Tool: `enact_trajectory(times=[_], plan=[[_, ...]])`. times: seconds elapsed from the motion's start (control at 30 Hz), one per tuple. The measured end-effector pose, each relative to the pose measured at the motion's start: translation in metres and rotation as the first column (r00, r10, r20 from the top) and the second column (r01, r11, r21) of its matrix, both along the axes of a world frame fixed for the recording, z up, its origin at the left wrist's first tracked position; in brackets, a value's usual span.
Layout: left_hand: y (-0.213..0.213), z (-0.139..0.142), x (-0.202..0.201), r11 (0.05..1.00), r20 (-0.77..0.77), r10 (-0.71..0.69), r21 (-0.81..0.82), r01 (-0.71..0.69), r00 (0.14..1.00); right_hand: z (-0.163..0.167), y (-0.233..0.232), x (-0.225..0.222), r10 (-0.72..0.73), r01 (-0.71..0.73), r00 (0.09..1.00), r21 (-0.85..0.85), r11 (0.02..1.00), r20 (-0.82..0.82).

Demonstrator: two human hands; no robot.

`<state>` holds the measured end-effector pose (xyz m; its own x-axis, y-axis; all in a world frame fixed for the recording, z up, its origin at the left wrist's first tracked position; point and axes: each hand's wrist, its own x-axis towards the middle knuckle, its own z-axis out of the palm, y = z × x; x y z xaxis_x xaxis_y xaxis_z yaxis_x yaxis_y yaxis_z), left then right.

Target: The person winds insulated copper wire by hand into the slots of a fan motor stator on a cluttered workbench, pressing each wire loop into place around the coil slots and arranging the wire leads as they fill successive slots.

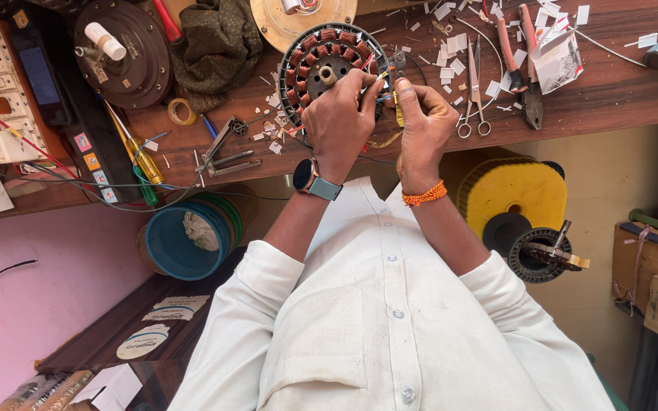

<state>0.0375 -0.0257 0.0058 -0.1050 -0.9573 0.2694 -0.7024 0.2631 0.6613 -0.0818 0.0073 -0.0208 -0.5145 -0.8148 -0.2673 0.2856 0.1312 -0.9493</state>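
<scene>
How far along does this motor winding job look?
The round stator already carries copper coils in its slots all round, so winding looks done. In hand: the left hand and right hand pinch thin wire ends at its edge. Probably left: finishing those leads and refitting the dark cover, lying apart.

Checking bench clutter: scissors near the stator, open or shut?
Shut. The scissors lie flat on the wooden bench, blades together in one line and the two finger loops side by side, just beyond the right hand.
</scene>
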Motion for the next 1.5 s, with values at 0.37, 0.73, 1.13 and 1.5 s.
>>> enact_trajectory(times=[0.37,0.73,1.13,1.5], plan=[[0.0004,-0.0005,0.0009,1.000,0.011,0.001,-0.014,-0.001,1.000,0.0012,0.0006,0.0004,0.008,-0.008,1.000,-0.005,1.000,-0.008],[-0.0001,-0.0009,0.0010,1.000,0.007,-0.002,-0.004,0.002,1.000,0.0031,0.0004,0.0008,0.012,-0.012,1.000,0.000,1.000,-0.013],[-0.0010,-0.0020,0.0004,1.000,0.011,-0.007,-0.002,0.007,1.000,0.0002,0.0004,-0.0001,0.020,-0.021,0.999,-0.032,0.999,-0.029],[-0.0012,-0.0030,-0.0012,1.000,0.009,0.004,-0.012,-0.004,1.000,0.0019,0.0006,-0.0009,0.020,-0.021,0.998,-0.010,1.000,-0.052]])
